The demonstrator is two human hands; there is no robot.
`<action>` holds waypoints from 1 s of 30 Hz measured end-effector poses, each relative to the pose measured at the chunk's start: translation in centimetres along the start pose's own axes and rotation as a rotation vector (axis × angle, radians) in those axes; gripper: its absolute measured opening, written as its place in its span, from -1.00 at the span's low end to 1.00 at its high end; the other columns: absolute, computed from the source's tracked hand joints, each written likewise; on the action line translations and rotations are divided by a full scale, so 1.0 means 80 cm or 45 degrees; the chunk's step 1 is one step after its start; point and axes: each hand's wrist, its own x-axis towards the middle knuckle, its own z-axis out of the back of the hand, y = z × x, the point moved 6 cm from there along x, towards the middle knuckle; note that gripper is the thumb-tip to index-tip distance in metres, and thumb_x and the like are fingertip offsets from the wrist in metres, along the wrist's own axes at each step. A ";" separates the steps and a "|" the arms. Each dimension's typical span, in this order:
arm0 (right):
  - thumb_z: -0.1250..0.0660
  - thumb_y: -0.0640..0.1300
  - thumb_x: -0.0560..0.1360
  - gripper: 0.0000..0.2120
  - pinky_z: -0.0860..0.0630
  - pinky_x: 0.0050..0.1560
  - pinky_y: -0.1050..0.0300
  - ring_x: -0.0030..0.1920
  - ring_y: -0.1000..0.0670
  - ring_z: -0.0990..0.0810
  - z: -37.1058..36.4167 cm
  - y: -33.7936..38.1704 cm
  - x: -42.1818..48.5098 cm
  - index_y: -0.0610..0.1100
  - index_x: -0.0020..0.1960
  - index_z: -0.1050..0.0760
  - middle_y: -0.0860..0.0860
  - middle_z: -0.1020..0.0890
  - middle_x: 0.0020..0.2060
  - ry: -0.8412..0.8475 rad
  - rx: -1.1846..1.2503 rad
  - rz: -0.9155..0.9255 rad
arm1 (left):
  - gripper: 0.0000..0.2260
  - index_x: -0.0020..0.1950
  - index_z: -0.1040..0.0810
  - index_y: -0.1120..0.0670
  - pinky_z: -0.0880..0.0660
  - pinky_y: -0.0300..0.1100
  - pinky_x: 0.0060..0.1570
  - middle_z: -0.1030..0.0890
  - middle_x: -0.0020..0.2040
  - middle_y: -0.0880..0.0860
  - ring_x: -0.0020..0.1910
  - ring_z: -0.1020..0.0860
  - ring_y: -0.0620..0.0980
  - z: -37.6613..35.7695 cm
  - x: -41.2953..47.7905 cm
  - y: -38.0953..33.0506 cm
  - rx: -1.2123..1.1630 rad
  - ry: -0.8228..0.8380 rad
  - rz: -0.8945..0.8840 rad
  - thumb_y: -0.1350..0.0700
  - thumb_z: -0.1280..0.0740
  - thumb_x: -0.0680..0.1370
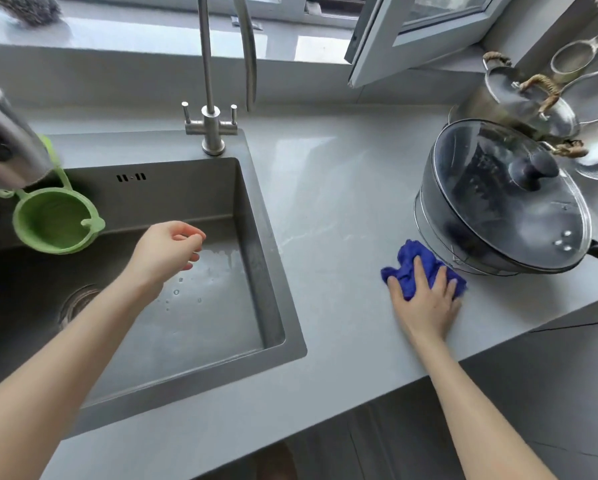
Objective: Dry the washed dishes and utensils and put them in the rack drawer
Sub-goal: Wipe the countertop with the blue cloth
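A crumpled blue cloth [412, 263] lies on the grey countertop [332, 202] right of the sink. My right hand [425, 299] presses flat on the cloth with straight fingers. My left hand [167, 249] hovers over the steel sink [186, 202], fingers loosely curled and holding nothing. Drops of water lie on the sink floor. A dark pan with a glass lid [505, 199] stands on the counter just behind the cloth.
A green strainer [57, 221] hangs at the sink's left side. The tap [211, 126] rises behind the sink. Steel pots, lids and sieves [533, 98] crowd the back right corner. An open window frame [412, 39] juts over the counter. Grey cabinet fronts lie below.
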 end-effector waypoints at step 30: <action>-0.16 -0.30 0.47 -0.56 -0.22 0.37 -0.12 0.43 -0.25 -0.25 -0.006 0.132 0.135 -0.17 0.34 -0.45 -0.28 -0.29 0.42 -0.158 0.533 0.160 | -0.83 -0.15 -0.56 0.07 -0.51 -0.24 -0.20 -0.60 -0.18 0.10 -0.21 -0.57 -0.01 0.043 0.032 0.040 -0.153 -0.200 0.154 0.23 -0.22 0.56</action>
